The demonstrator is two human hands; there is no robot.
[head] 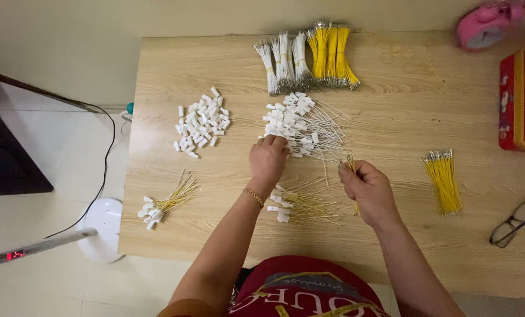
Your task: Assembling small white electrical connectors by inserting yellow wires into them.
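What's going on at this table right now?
A person sits at a light wooden table sorting wiring parts. The left hand reaches into a pile of white-wired leads with white plastic connectors. The right hand holds a few thin yellow wires. Loose white connector housings, tied white and yellow wire bundles and finished yellow leads lie around them.
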